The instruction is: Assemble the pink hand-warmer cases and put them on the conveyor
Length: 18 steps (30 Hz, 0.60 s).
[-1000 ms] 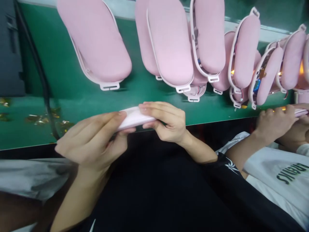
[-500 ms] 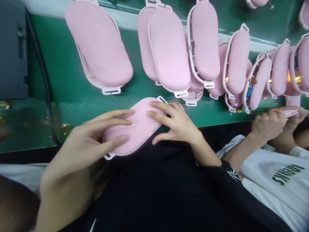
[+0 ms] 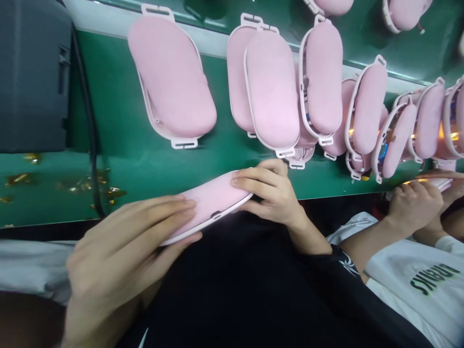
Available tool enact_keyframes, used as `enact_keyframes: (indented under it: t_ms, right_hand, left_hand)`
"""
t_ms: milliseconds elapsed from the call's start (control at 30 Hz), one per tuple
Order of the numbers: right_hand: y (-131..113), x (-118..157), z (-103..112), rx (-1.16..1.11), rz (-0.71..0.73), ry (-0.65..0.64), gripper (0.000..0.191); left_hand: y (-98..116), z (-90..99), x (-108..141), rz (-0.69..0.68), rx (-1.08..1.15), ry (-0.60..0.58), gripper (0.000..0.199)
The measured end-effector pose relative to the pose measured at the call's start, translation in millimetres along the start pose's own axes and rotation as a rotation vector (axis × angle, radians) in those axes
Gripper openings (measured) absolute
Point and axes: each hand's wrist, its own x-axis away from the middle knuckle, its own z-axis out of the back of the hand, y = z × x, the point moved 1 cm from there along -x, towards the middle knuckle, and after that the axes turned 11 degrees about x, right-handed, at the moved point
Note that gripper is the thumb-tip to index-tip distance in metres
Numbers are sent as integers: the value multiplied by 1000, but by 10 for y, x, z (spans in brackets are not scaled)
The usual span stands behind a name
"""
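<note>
Your left grip and right grip clasp the case; uneven squeezing could make it slip (it looks smooth).

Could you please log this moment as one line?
left hand: holds pink case; right hand: holds its opposite end; held case: tilted, side cutout visible; green table: other pink cases, black cable, gold-coloured scraps

We cannot see the underside of the pink case, and the left hand and right hand cover its ends. The view's left edge cuts off the dark box; its top edge crops an upper case. We find the gold scraps blurred, and a co-worker's hand partly hides a pale object.
</note>
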Motion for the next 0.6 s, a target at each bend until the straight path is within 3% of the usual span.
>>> enact_keyframes:
  t_ms: [100, 233, 333, 400, 533, 600]
  right_hand:
    - [-58, -92, -95, -136, 64, -1, 38]
    - [-166, -173, -178, -182, 111, 186, 23]
    - [-202, -208, -163, -206, 107, 208, 18]
    - [-202, -231, -140, -213, 113, 151, 19]
    - [-247, -278, -105, -29, 179, -102, 30]
    - [-311, -287, -25, 77, 218, -126, 26]
  left_hand:
    - [-161, -24, -2, -245, -113, 14, 51]
    - [-330, -48, 19, -317, -116, 106, 64]
    - [-343, -61, 83, -354, -116, 146, 66]
    - [-332, -50, 112, -326, -141, 106, 59]
    - [-328, -22, 143, -268, -133, -15, 40]
    - [-366, -24, 182, -284, -150, 32, 40]
